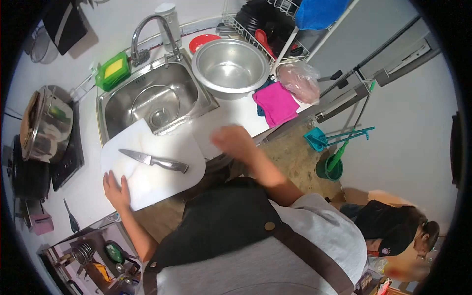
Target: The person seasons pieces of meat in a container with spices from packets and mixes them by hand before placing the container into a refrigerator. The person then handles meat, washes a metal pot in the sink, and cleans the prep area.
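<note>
A white cutting board (147, 189) lies on the counter, its far corner over the front rim of the sink. On it rests a kitchen knife (155, 161) with a grey handle, its blade pointing left. My left hand (117, 192) is at the board's left edge, fingers apart and laid flat. To the right of the board, my right hand (233, 142) is in the air, touching nothing that I can see. Motion blurs its fingers, so their pose is unclear.
Behind the board is a steel sink (189, 110) with a curved faucet (147, 22). A large metal pot (231, 69), a pink cloth (276, 104) and a plastic-wrapped bundle (298, 83) stand right. Pots (51, 128) stand left. Another person (393, 226) bends at lower right.
</note>
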